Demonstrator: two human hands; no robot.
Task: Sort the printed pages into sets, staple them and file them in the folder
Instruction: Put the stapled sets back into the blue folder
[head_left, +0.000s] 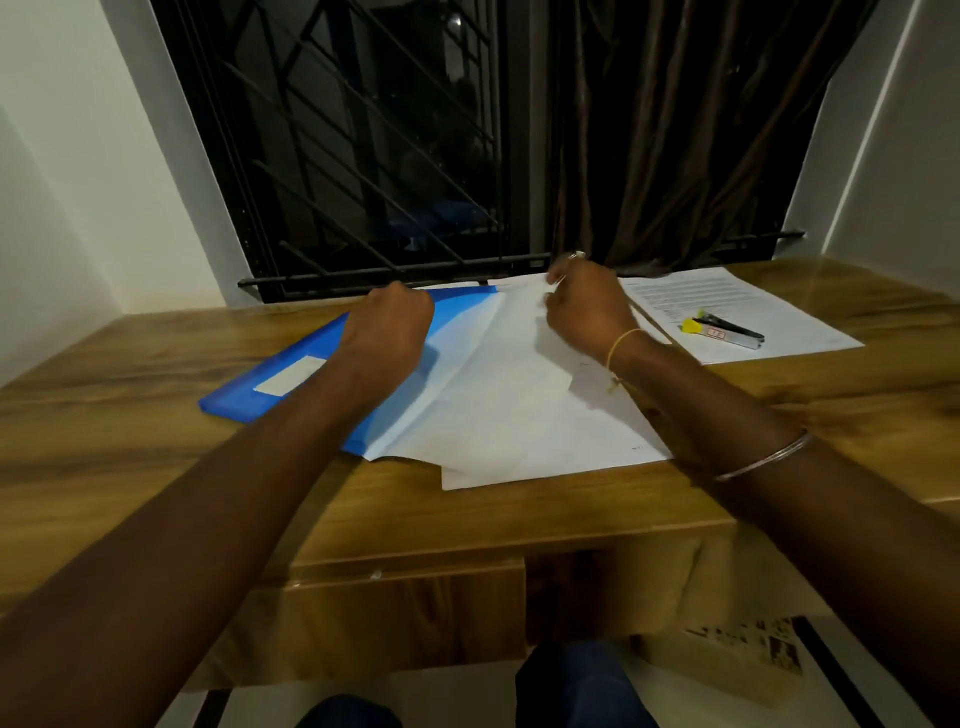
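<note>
A blue folder (283, 382) with a white label lies open on the wooden desk (130, 415). White pages (519, 415) lie across its right half, fanned out toward the desk's front edge. My left hand (392, 322) is curled at the folder's far edge, apparently gripping the blue cover; its fingers are hidden. My right hand (584, 306) pinches the far top corner of the pages. To the right, a stapler (727, 328) with a yellow tip rests on a separate printed sheet (737, 306).
A barred window (363, 156) and a dark curtain (675, 130) stand right behind the desk's far edge. White walls close in on both sides. Below the desk's front edge are a drawer front (405, 618) and my knees.
</note>
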